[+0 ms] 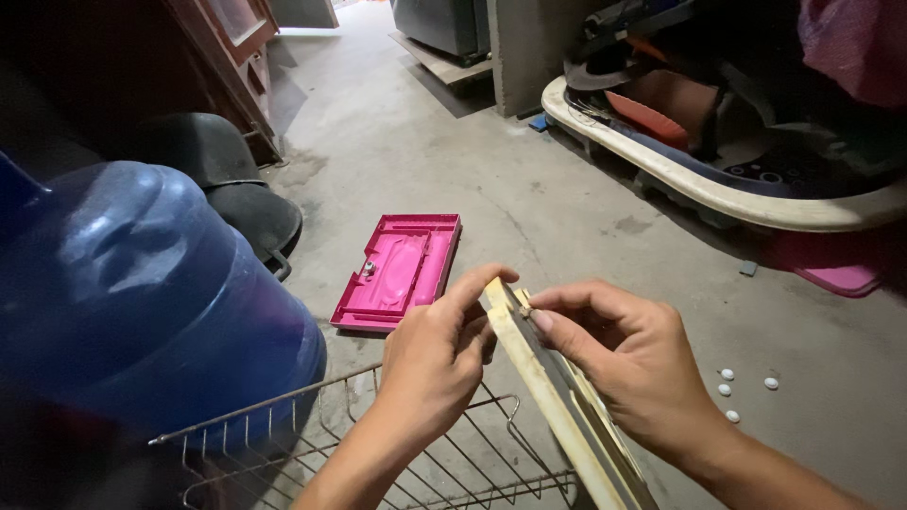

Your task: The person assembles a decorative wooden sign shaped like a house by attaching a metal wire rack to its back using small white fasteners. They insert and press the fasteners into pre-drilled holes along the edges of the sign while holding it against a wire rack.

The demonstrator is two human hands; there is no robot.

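We judge the cream panel (pixel 557 406) stiff and light: left hand (pixel 430 364) clasps its top edge, right hand (pixel 633 364) pinches a small, easily dropped screw (pixel 525 311).

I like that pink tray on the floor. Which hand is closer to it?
Left. The left hand grips the cream panel just below the pink tray; the right hand pinches on the panel's far side.
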